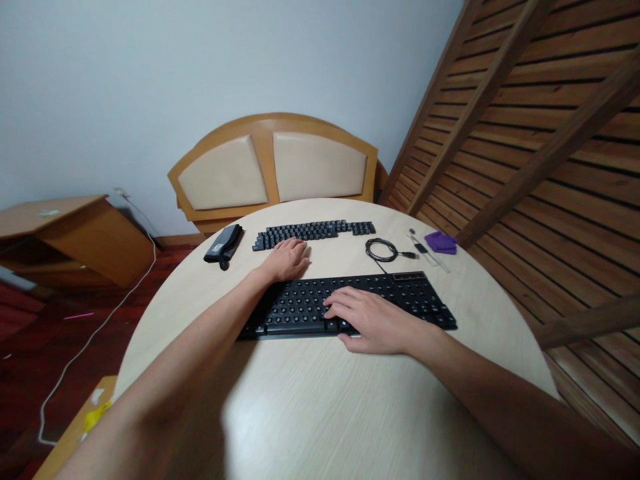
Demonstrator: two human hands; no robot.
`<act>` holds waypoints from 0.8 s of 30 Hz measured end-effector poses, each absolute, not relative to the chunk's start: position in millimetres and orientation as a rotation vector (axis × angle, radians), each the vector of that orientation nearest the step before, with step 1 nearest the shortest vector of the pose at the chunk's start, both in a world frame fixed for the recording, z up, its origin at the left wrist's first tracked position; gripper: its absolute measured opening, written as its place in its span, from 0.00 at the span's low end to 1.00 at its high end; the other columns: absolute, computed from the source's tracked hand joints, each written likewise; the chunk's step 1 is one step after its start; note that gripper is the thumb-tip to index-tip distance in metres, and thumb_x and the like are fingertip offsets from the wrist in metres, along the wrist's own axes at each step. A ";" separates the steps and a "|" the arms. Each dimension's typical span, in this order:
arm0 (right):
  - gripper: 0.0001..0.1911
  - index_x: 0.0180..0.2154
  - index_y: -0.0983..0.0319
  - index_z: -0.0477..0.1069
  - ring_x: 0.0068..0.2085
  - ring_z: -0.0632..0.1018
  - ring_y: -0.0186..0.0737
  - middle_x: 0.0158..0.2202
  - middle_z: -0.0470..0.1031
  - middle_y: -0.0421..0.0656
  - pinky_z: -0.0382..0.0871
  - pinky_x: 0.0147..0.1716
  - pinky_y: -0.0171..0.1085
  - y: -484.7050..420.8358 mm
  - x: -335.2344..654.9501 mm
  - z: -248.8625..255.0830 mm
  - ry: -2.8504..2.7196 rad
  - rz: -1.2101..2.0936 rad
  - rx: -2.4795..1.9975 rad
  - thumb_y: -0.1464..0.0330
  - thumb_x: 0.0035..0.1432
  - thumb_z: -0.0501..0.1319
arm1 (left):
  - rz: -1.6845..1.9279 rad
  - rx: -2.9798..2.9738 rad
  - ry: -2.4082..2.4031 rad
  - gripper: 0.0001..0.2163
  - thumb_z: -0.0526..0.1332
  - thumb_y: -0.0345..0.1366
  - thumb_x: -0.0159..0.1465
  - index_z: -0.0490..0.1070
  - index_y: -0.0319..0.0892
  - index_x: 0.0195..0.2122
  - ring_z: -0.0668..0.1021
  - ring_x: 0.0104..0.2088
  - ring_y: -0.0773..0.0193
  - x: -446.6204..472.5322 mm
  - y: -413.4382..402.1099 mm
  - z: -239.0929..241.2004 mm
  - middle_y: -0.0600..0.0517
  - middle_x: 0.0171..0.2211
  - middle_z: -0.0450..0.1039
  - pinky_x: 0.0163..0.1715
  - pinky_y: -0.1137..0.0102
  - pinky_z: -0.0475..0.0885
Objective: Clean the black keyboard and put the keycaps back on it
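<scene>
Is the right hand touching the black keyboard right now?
Touching. The head view shows the right hand lying palm down on the keyboard, fingers resting on its keys.

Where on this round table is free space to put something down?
Bare: the near table in front of the keyboard; also right of it. Crowded: the far edge, with pouch, keycaps, cable, purple cloth.

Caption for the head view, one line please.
Right hand rests on a black keyboard; left hand at laid-out keycaps on round table.
</scene>
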State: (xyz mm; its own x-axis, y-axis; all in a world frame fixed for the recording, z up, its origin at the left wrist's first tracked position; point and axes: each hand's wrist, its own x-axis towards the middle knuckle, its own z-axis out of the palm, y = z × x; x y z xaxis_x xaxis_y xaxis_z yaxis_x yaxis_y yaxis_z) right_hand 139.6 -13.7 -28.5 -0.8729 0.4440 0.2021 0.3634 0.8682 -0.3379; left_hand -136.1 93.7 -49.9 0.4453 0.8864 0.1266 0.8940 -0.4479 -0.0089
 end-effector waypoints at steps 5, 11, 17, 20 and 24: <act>0.19 0.50 0.62 0.73 0.58 0.71 0.50 0.56 0.74 0.48 0.71 0.57 0.49 -13.3 139.6 -29.4 -2.773 0.412 -0.618 0.71 0.55 0.65 | -0.206 -2.591 -1.574 0.21 0.53 0.39 0.72 0.64 0.36 0.62 0.72 0.59 0.49 -136.8 96.4 -48.2 0.38 0.61 0.67 0.62 0.56 0.65; 0.18 0.50 0.63 0.73 0.58 0.71 0.50 0.56 0.74 0.50 0.71 0.56 0.49 -13.9 139.2 -27.6 -2.780 0.385 -0.618 0.70 0.56 0.64 | -0.239 -2.599 -1.552 0.18 0.53 0.34 0.71 0.69 0.35 0.59 0.72 0.60 0.48 -134.7 102.1 -49.8 0.38 0.60 0.71 0.63 0.54 0.63; 0.18 0.49 0.62 0.73 0.58 0.72 0.50 0.56 0.74 0.49 0.71 0.56 0.49 -14.2 139.6 -27.8 -2.773 0.399 -0.618 0.71 0.56 0.64 | -0.252 -2.707 -1.505 0.14 0.55 0.27 0.66 0.78 0.38 0.48 0.79 0.50 0.55 -131.5 96.2 -49.9 0.41 0.50 0.79 0.57 0.63 0.70; 0.18 0.49 0.62 0.73 0.58 0.72 0.50 0.56 0.75 0.49 0.71 0.56 0.50 -14.0 139.6 -28.5 -2.766 0.410 -0.615 0.71 0.55 0.65 | -0.296 -2.738 -1.541 0.15 0.55 0.23 0.63 0.80 0.39 0.44 0.81 0.46 0.56 -133.3 89.7 -46.3 0.43 0.45 0.81 0.52 0.66 0.73; 0.18 0.49 0.62 0.74 0.58 0.72 0.50 0.55 0.75 0.49 0.71 0.56 0.49 -14.2 139.9 -29.0 -2.760 0.401 -0.608 0.71 0.55 0.65 | -0.404 -2.742 -1.634 0.13 0.58 0.26 0.64 0.79 0.39 0.46 0.82 0.42 0.56 -136.4 68.4 -37.0 0.44 0.43 0.82 0.46 0.67 0.76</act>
